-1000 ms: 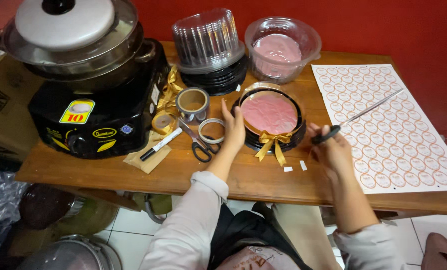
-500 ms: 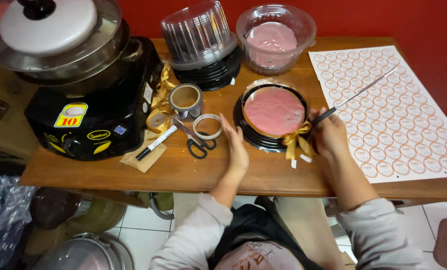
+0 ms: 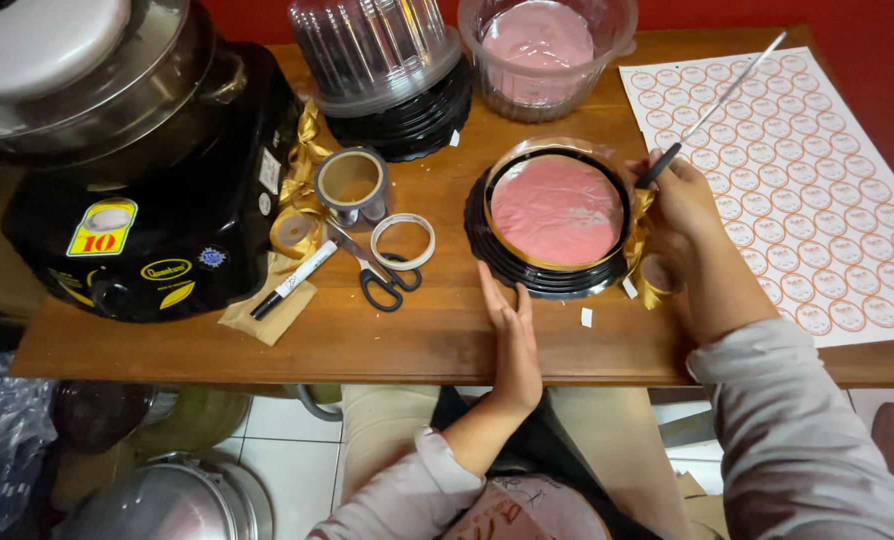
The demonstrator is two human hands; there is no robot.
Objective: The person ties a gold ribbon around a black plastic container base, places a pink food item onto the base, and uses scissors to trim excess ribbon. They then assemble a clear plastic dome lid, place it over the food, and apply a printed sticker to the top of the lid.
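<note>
Fingers of the left hand (image 3: 507, 325) lie flat, open beside the cake box (image 3: 557, 222); right hand (image 3: 685, 195) grips a long tool (image 3: 717, 100).

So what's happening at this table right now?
A person sits at a wooden table with a round black tray holding a pink disc under a clear cover. The left hand lies flat by the tray's near edge. The right hand rests at its right side, holding a thin metal tool that lies across a sticker sheet. Gold ribbon hangs at the tray's right side. Scissors and tape rolls lie to the left.
</note>
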